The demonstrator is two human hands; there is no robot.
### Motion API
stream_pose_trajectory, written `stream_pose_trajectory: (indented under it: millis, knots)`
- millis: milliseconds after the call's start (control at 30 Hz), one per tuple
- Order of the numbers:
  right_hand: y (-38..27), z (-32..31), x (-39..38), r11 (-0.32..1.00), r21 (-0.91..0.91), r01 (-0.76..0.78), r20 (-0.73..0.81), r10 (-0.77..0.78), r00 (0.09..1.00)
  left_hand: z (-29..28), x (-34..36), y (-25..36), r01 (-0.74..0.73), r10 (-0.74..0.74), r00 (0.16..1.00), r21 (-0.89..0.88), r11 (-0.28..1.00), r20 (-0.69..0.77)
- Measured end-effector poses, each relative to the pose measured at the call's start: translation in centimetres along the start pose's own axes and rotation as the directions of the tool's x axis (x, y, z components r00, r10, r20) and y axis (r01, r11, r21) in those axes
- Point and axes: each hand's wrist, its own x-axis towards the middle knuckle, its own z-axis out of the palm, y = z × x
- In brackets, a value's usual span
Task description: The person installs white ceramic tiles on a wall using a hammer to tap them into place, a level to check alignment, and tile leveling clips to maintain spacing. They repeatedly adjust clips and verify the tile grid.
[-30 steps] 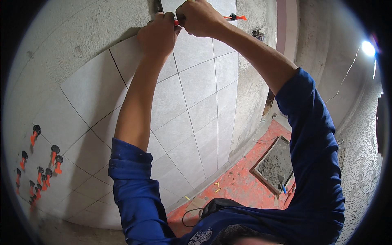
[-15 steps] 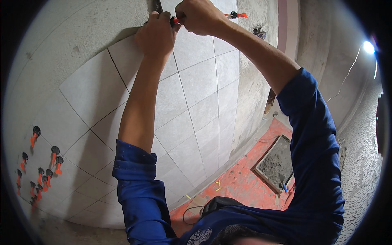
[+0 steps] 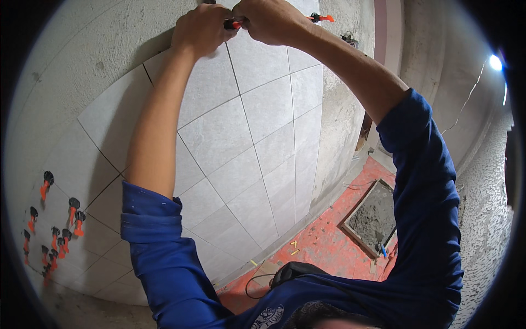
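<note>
High on the tiled wall, both my hands meet around a red-and-black tile leveler (image 3: 232, 24). My left hand (image 3: 200, 30) is closed at its black part, with some fingers blurred or hidden. My right hand (image 3: 274, 21) is bent with its fingertips closed at the red end. Large light-grey tiles (image 3: 219, 131) with dark joints cover the wall below. To the right of my right hand, another red-and-black tile leveler (image 3: 321, 18) sticks out by the edge of the tiling.
Several red-and-black tile levelers (image 3: 66, 236) project from the tiles at lower left. Bare rough plaster (image 3: 93, 60) borders the tiling. Below, a mortar tray (image 3: 372, 219) with a blue-handled tool (image 3: 383, 251) lies on the red floor (image 3: 318, 244). A lit lamp (image 3: 495, 62) hangs at right.
My left hand and forearm have shifted to the left, uncovering more tile between my arms. My right hand stays almost in place beside the tile leveler.
</note>
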Motion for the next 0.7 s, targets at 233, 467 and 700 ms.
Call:
stream_pose_trajectory:
  millis: [233,467,700]
  knots:
    - [-0.1,0.0,0.0,0.998,-0.052,0.042,0.012,-0.042,0.999,-1.4,4.2,-0.4,0.190,-0.168,0.865,0.001,0.982,0.472]
    - [-0.1,0.4,0.0,0.998,-0.049,0.035,-0.014,-0.035,0.999,-0.8,3.2,-0.4,0.570,-0.423,0.816,-0.427,0.702,0.393]
    - [-0.2,0.2,-0.1,0.998,0.066,-0.008,-0.030,0.010,1.000,0.5,-1.8,2.8,0.304,-0.282,0.946,0.143,0.942,-0.158]
